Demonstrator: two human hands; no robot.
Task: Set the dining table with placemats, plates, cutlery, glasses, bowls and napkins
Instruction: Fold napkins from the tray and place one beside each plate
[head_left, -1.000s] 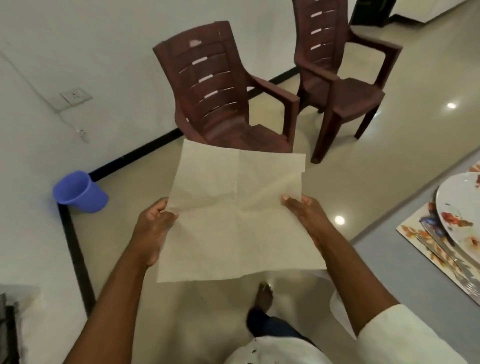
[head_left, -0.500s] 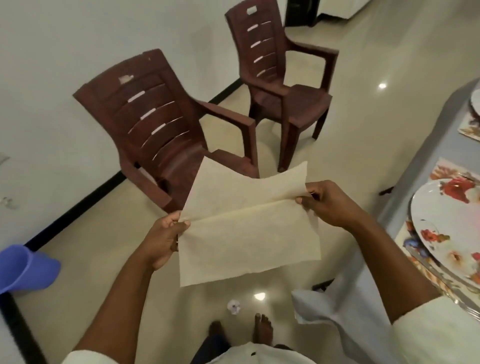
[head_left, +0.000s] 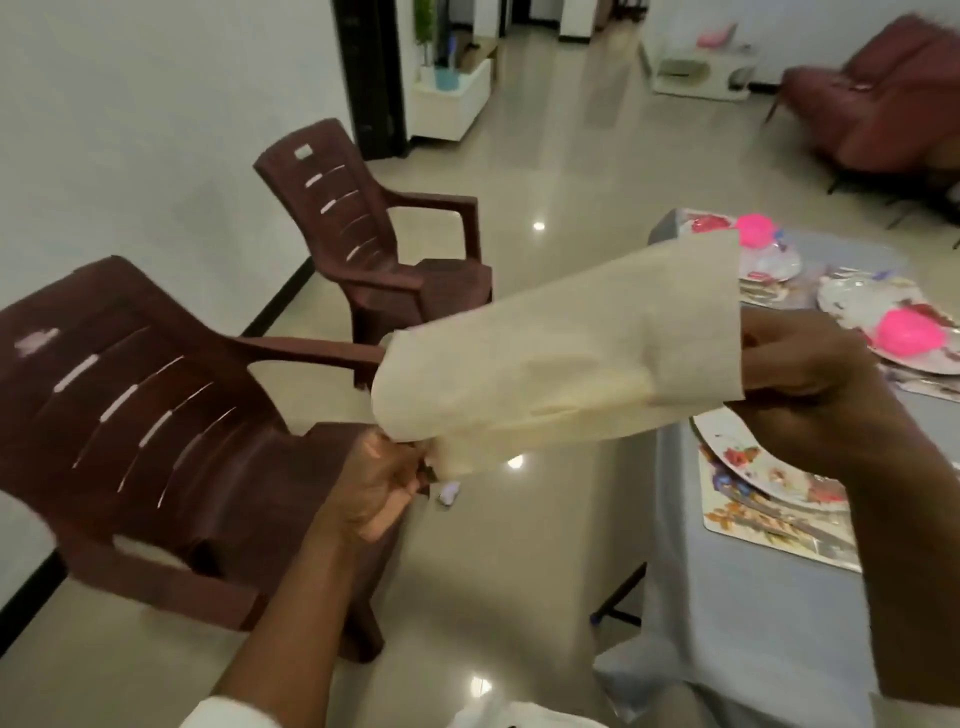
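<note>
Cream paper napkin (head_left: 561, 358), thin and floppy, hangs folded in the air left of the grey-clothed worktop (head_left: 753, 597). Your left hand (head_left: 374, 493) pinches its lower corner, your right hand (head_left: 810, 384) grips the far end. Hold it by the edges, gently; it creases and tears easily. Cutlery beside the floral plate (head_left: 748, 457) blurs out.

napkin (head_left: 561, 358): matt paper | chairs (head_left: 156, 431): plastic | floor (head_left: 571, 171): glossy
</note>
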